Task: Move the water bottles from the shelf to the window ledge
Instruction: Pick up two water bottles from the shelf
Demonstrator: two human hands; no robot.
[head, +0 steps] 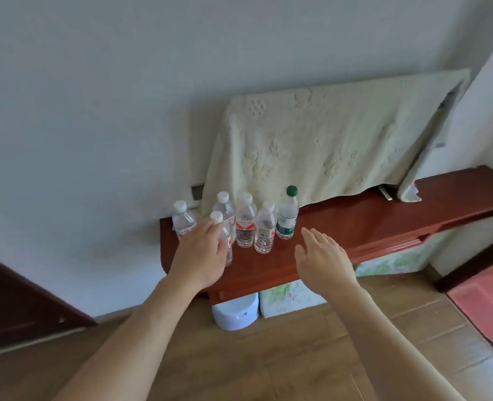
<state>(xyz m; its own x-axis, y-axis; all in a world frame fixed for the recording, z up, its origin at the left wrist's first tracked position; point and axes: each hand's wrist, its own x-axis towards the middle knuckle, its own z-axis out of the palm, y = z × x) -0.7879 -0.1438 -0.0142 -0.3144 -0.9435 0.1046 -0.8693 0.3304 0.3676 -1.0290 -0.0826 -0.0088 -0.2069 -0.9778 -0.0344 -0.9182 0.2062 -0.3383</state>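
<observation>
Several clear water bottles stand grouped at the left end of a reddish wooden shelf point(355, 227). Most have white caps and red labels; one at the right point(287, 219) has a green cap and green label. My left hand point(202, 256) reaches over the nearest white-capped bottle point(220, 227), fingers by its neck and partly covering it; a closed grip is not visible. My right hand point(323, 259) hovers open above the shelf's front edge, right of the bottles and touching none. Another white-capped bottle point(264, 230) stands between the hands. No window ledge is visible.
A cream embossed towel point(311, 146) drapes over something tall at the back of the shelf. Under the shelf sit a white round container point(235, 311) and a printed box point(291, 296). Dark wood furniture point(14, 302) is at left, a pink surface point(488, 299) at right.
</observation>
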